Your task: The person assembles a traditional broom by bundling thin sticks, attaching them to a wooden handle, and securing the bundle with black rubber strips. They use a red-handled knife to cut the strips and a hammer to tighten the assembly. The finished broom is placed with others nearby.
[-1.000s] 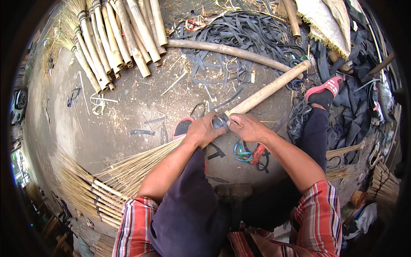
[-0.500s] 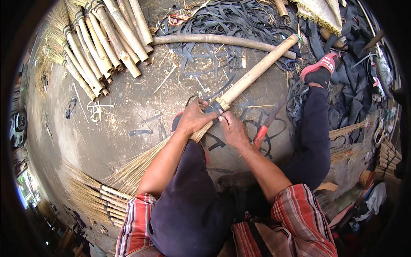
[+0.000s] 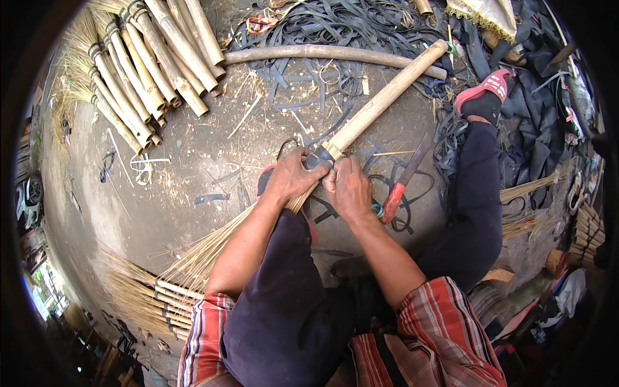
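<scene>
A broom lies slantwise before me, its pale bamboo handle point(image 3: 387, 97) pointing to the far right and its straw bristles point(image 3: 209, 245) fanning out past my left forearm. Where straw and handle meet, a black rubber strip point(image 3: 318, 157) is wrapped round. My left hand point(image 3: 292, 176) grips the broom just below this binding, thumb pressed on the strip. Close on its right, my right hand point(image 3: 350, 190) is closed, fingers curled at the strip's edge; the strip's end is hidden in it. To the right of this hand lies a knife point(image 3: 394, 200) with a red handle.
Several finished brooms point(image 3: 155, 71) lie at the far left, more point(image 3: 174, 306) at the near left. A bamboo pole point(image 3: 309, 51) crosses behind the handle. Heaped black rubber strips point(image 3: 361, 26) cover the far side. My foot in a red sandal point(image 3: 480, 93) rests at the right.
My right hand has turned and curled into a fist beside the binding. The broom handle has shifted slightly up and left in view, while my left hand keeps its grip.
</scene>
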`<act>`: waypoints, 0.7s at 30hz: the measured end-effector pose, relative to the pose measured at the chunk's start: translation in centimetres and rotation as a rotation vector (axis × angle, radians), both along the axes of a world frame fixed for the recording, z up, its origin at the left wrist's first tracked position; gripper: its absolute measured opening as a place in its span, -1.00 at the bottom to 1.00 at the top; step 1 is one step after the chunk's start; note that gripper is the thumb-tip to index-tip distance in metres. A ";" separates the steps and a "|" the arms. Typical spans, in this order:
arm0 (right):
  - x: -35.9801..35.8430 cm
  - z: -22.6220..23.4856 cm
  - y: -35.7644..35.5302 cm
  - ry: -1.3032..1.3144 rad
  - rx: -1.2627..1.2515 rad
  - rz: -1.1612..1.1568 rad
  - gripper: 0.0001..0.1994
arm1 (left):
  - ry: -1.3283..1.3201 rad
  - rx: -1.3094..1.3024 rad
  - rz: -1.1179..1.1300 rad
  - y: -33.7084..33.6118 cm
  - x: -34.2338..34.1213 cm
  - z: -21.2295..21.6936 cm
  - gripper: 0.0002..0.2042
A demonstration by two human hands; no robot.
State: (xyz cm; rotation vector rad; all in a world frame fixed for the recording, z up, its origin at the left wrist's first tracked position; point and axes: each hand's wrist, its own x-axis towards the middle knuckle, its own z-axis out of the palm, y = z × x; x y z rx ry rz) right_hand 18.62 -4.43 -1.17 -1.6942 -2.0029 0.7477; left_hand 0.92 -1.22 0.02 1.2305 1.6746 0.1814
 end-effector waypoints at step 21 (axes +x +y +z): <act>12.8 -5.6 -2.8 -0.190 -0.465 -0.700 -0.42 | 0.100 0.078 -0.284 0.4 1.1 3.4 -0.36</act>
